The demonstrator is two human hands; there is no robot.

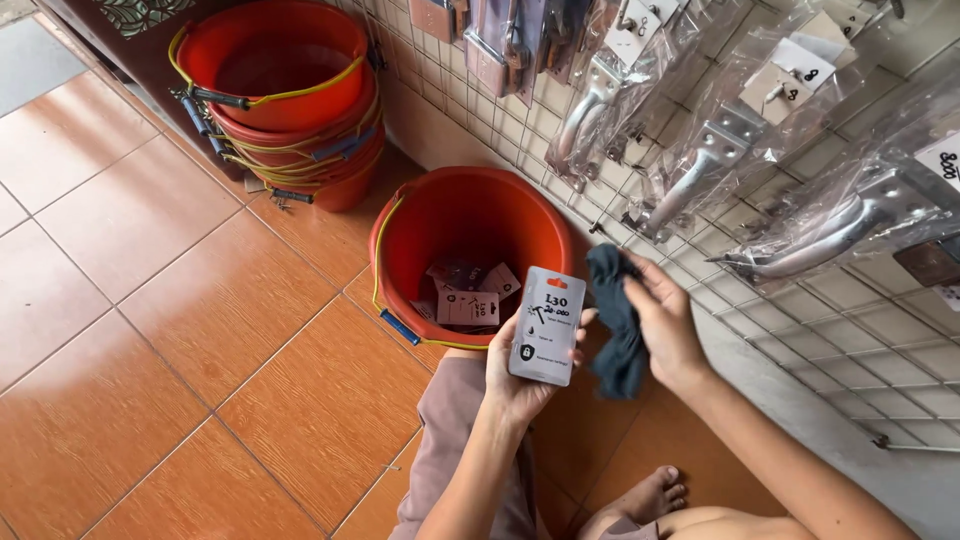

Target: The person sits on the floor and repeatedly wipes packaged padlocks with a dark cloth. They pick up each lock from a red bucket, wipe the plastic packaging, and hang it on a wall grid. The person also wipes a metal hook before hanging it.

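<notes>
Package: flat grey blister card with an orange top edge, held upright, tilted slightly, just over the rim of an orange bucket.
Cloth: dark blue-grey crumpled rag, hanging bunched just beside the card.

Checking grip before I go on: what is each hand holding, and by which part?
Left hand holds a grey packaged card by its lower end. Right hand grips a dark blue cloth around its middle.

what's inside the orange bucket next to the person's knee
Several small flat packets lie loose on the bottom of the orange bucket, some pale, some dark. The near rim and the grey packet in the left hand hide the rest.
</notes>
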